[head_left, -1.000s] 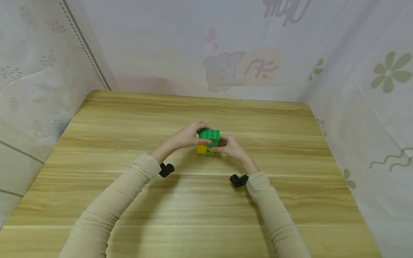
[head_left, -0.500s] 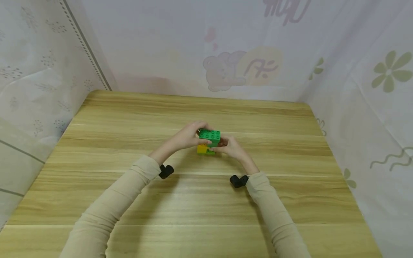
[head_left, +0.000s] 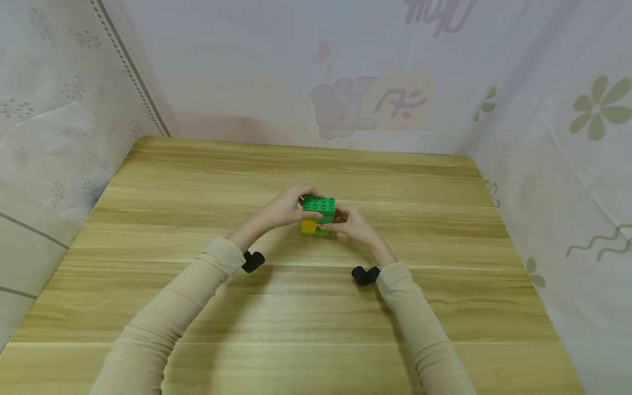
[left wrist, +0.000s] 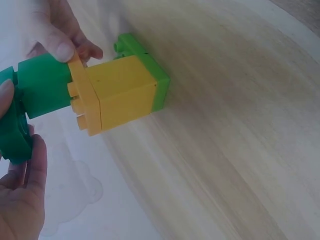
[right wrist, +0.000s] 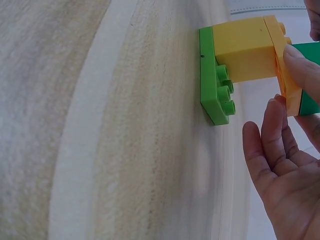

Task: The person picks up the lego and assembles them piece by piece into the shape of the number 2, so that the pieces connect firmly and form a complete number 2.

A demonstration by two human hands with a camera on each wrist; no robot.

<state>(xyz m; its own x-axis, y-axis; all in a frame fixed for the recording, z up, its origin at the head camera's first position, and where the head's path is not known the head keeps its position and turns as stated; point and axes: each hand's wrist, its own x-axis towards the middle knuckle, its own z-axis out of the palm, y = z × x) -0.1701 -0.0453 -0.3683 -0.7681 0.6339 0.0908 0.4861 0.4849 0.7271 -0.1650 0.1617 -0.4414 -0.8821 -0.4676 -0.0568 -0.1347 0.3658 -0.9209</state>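
Observation:
A stack of toy building bricks stands on the wooden table. At its base lies a light green plate with several studs uncovered. A tall yellow brick sits on one end of that plate, topped by an orange plate. On the orange plate's overhanging side is a green brick. My left hand grips another green brick above it, slightly askew; whether the two are joined I cannot tell. With thumb and fingers, my right hand pinches the orange plate at its overhanging end.
The wooden table spreads around the stack. Black wrist devices stick out beside both cuffs. Pale patterned cloth hangs behind the table and along both sides.
The top green brick in my left hand has shifted very slightly to the left over the stack. My right hand has stayed in place.

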